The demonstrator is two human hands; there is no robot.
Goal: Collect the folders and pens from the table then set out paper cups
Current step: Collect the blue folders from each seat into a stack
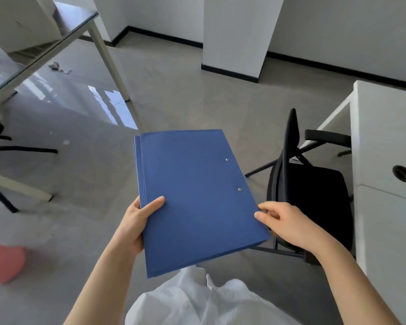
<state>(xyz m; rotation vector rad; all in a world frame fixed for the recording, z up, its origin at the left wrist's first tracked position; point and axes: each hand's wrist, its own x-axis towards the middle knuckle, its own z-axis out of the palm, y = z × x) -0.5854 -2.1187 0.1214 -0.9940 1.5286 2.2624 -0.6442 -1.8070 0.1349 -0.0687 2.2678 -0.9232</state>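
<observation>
— Folders, blue, a small stack of them: where are they?

— Held in the air over the floor, in front of the person, between both hands. The stack's long axis runs away from the body, slightly tilted, with the two metal studs near its right edge.

— And the hands?

— The left hand grips the left edge near the close corner, thumb on top, fingers curled underneath. The right hand is at the right edge, fingertips curled and touching it; whether it really pinches the stack or only steadies it is hard to tell.

— Which one carries the weight?

— Probably the left; it wraps the stack more fully.

— What lies around?

— A black chair just right of the stack, pushed toward a white desk. A glass-topped table stands well apart at upper left. No pens or cups are in view.

— So the next move?

— Likely carrying the stack somewhere to set it down, long edge leading away from the body.
</observation>
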